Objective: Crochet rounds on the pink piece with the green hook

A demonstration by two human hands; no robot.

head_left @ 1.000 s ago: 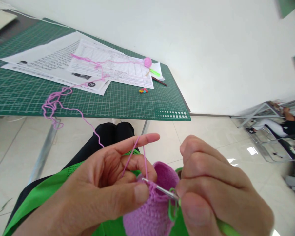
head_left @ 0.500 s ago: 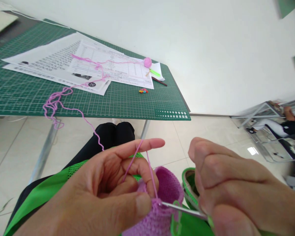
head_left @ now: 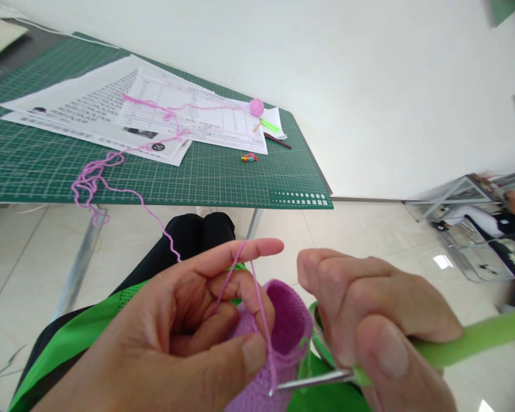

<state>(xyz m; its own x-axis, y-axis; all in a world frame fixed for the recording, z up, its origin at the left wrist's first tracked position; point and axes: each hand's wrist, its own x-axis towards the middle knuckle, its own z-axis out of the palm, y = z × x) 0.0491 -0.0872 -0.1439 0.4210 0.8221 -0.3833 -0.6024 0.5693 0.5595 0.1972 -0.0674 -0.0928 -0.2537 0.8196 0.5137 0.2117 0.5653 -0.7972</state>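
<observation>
My left hand (head_left: 175, 337) pinches a purple crocheted cup-shaped piece (head_left: 283, 320) between thumb and fingers, with pink yarn (head_left: 257, 292) running over its outstretched index finger. My right hand (head_left: 369, 326) is closed around a crochet hook (head_left: 309, 380) with a light-green handle (head_left: 476, 340); the metal tip sits at the lower rim of the piece, catching the yarn. The yarn trails up over my lap to the table and a small pink yarn ball (head_left: 256, 107). A green loop marker (head_left: 302, 366) hangs on the piece.
A green cutting mat (head_left: 223, 177) covers the table ahead, with printed sheets (head_left: 111, 111), small coloured stitch markers (head_left: 249, 157) and a pencil (head_left: 278, 141). Loose yarn (head_left: 90, 183) hangs off the table edge. Another person sits at far right (head_left: 489, 220) beside metal frames. White tiled floor below.
My right hand has drawn the hook out of the piece's top rim and down toward me, then turned so the green handle points right. My left hand has kept its hold.
</observation>
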